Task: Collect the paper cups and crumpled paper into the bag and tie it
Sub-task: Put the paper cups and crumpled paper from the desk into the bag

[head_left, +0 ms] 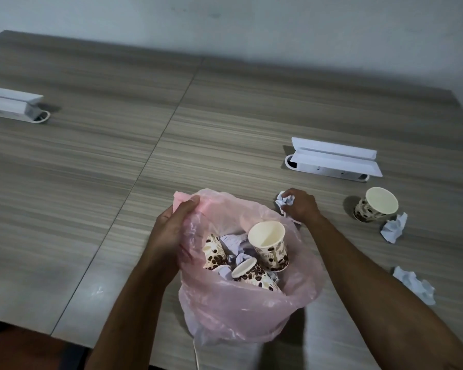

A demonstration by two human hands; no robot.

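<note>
A pink plastic bag [241,313] stands open on the table near the front edge. Inside lie three coffee-bean paper cups [270,247] and crumpled white paper [231,243]. My left hand [171,228] grips the bag's left rim and holds it open. Beyond the bag's right rim, my right hand [301,205] curls round a crumpled paper ball [285,200] on the table. Another paper cup [376,205] stands upright at the right, with a crumpled paper [393,228] beside it. A further crumpled paper [414,287] lies nearer the front right.
The wooden table [118,156] has a white cable box [334,158] behind the loose cup and another cable box [11,104] at the far left. A seam runs diagonally down the table's middle. The front edge lies just below the bag.
</note>
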